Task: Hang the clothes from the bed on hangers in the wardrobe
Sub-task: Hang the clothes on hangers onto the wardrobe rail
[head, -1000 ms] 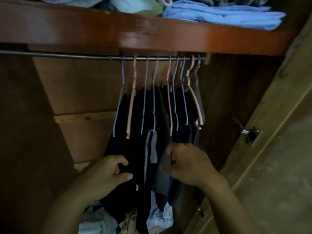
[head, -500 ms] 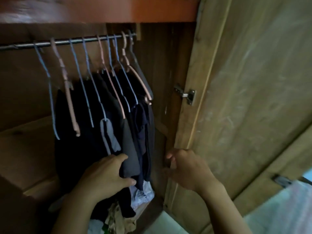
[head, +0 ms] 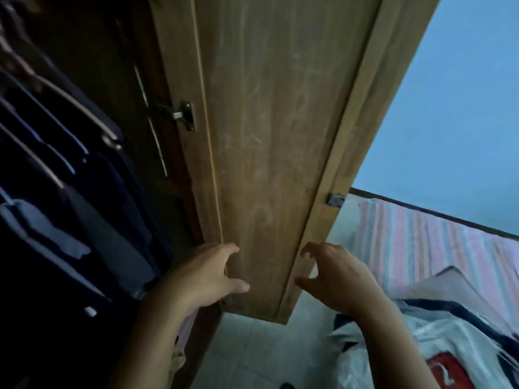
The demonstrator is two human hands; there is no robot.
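Note:
Dark clothes (head: 70,214) hang on thin hangers (head: 84,113) inside the wardrobe at the left. My left hand (head: 205,276) is in front of the open wooden wardrobe door (head: 269,136), fingers loosely spread, holding nothing. My right hand (head: 334,273) hovers at the door's outer edge, fingers loosely curled and empty. On the bed (head: 421,242) at the lower right lies a white garment with dark trim and a red print (head: 438,346).
The open door stands between the wardrobe interior and the bed, with a metal hinge (head: 184,115) on its inner side. Pale floor tiles (head: 252,355) show below the door. A blue wall (head: 455,122) rises behind the striped bedsheet.
The view has swung right from the hanging rail to the door and bed. Both hands have let go of the hanging dark clothes and moved right, now empty.

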